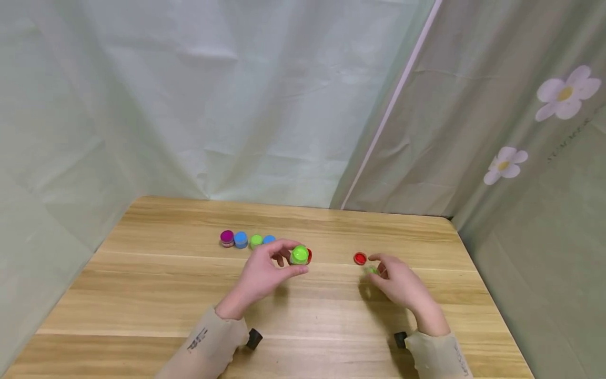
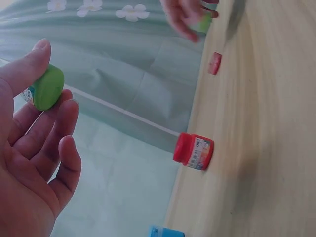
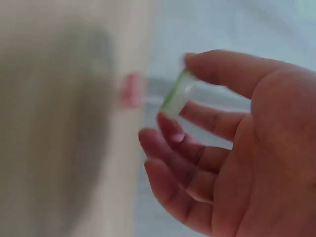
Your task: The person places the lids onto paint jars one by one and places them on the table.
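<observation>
Above the table, my left hand (image 1: 260,271) pinches a small green jar (image 1: 300,255) between thumb and fingers. Part of the jar's label shows in the left wrist view. My right hand (image 1: 400,281) holds a thin, pale green lid (image 3: 177,95) by its edges, between thumb and fingertips. A red jar (image 2: 195,151) stands uncapped on the table, its threaded neck bare; in the head view the green jar mostly covers it. On the tabletop close to my right fingertips lies a red lid (image 1: 360,258).
Left of the red jar, a row of small jars stands on the wooden table (image 1: 189,300): a purple jar (image 1: 227,238), a blue jar (image 1: 241,240), a green-topped jar (image 1: 256,241) and another blue jar (image 1: 269,239), partly behind my left hand. Curtains (image 1: 246,105) hang around the table.
</observation>
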### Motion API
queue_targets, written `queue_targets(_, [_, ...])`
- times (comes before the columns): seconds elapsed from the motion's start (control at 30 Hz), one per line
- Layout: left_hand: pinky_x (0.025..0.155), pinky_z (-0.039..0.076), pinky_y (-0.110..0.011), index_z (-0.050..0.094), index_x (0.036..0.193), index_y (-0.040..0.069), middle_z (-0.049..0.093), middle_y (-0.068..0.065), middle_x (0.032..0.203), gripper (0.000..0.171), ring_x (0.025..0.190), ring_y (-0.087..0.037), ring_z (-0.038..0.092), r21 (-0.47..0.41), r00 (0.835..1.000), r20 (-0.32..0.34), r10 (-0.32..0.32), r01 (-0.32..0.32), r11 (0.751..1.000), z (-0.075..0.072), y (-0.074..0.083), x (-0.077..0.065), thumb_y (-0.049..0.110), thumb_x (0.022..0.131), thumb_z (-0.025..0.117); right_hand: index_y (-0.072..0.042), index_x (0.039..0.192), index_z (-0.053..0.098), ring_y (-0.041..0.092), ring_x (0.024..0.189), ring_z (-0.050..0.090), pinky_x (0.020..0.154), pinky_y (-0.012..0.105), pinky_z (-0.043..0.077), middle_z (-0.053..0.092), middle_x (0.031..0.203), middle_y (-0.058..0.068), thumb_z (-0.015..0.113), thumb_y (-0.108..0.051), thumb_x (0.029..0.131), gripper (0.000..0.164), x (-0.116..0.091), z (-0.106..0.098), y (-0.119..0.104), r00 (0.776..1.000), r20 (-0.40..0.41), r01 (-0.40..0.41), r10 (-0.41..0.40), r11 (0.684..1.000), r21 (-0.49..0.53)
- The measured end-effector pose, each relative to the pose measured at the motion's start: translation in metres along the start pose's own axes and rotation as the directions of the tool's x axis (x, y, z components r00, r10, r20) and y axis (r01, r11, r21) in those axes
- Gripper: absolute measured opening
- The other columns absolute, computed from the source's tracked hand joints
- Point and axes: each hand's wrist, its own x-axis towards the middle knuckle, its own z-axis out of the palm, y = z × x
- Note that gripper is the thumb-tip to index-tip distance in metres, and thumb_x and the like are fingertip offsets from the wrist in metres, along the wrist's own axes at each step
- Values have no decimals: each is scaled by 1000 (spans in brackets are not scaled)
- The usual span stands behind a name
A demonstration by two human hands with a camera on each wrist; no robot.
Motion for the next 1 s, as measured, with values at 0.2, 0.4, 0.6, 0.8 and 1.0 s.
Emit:
queue_targets(0.2, [77,51,-34,78,125,20,73,6,96,45,90,-22,64,-2,1000,-15,-21,21,1000,-2,4,-1,26,84,95,-16,130,72,12,94,63,83,35,55,67,104,-9,64,-35,110,28,-11,-23,-46,976,-135,196,-174,964,179])
queue_targets(0.4, [77,52,-37,78,125,19,73,6,96,43,90,-21,64,-12,1000,-19,-9,9,1000,-2,10,-3,25,86,93,-18,122,72,16,100,65,80,31,57,71,109,-7,79,-12,99,25,-10,-30,-104,884,-339,433,-321,835,339])
queue_targets(0.6, [71,51,-31,79,124,20,76,10,95,37,88,-18,68,-28,998,10,58,-58,998,2,16,-6,23,89,91,-18,110,75,15,100,67,79,35,54,76,106,-7,88,-9,89,27,-2,-13,-138,774,-434,605,-461,740,294])
queue_targets(0.8, [66,48,-27,80,121,22,76,12,91,36,82,-17,67,-25,992,17,127,-127,992,3,22,-10,22,87,92,-18,108,75,15,101,65,80,38,54,77,107,-11,92,-14,86,28,1,-4,-144,749,-443,616,-492,763,194])
queue_targets(1.0, [64,46,-24,81,120,22,76,12,90,35,79,-16,66,-32,987,16,161,-160,987,5,24,-11,21,87,93,-20,109,75,15,104,65,81,38,55,76,109,-13,89,-18,90,24,0,-4,-143,758,-406,608,-510,778,158])
